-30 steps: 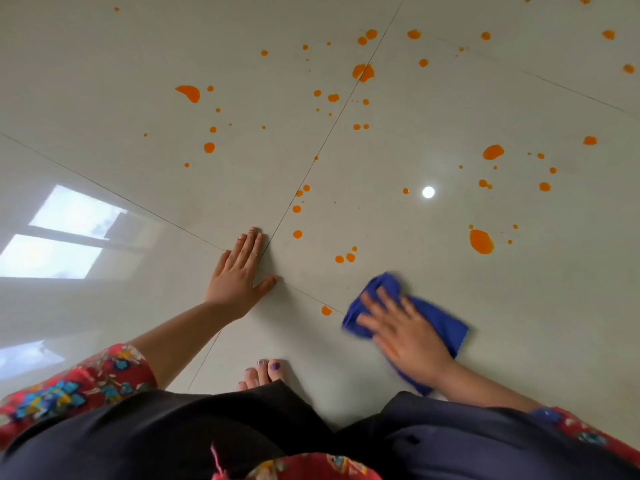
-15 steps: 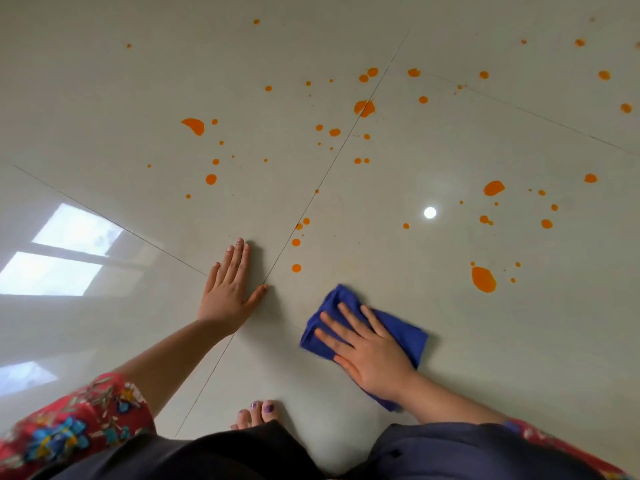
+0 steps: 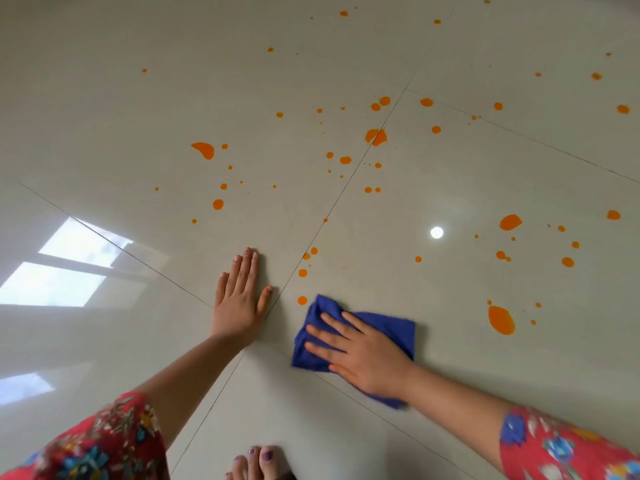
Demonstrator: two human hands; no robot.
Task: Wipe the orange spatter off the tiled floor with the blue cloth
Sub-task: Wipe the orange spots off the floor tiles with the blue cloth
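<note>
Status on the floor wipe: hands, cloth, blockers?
Left hand flat on floor, bracing. Right hand pressing blue cloth flat. Orange spatter mostly unwiped ahead. No obstruction visible.

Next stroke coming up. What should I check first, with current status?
1. Right hand pressing flat on cloth: ok.
2. Left hand braced on floor, apart from cloth: ok.
3. Nearest spot beside cloth's far-left corner, uncovered: ok.
4. Whole floor wiped: not ok; many spots left, including a big blob to the right.
5. Cloth's underside clean: cannot tell.
</note>
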